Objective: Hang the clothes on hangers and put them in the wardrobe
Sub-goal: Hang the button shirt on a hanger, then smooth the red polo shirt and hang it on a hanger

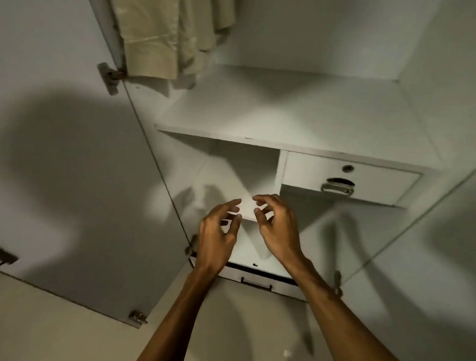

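Beige clothes (159, 33) hang at the top left inside the open white wardrobe (283, 110); their hanger is out of view. My left hand (217, 235) and my right hand (277, 227) are held side by side in front of the lower open compartment. Fingers of both are loosely curled and hold nothing. The fingertips of the two hands nearly meet but stay apart.
A white shelf (257, 141) crosses the wardrobe, with a small drawer (348, 181) with a metal handle under its right side. A bottom drawer (257, 283) sits low. The open left door (67, 160) stands at my left, another door (452, 239) at my right.
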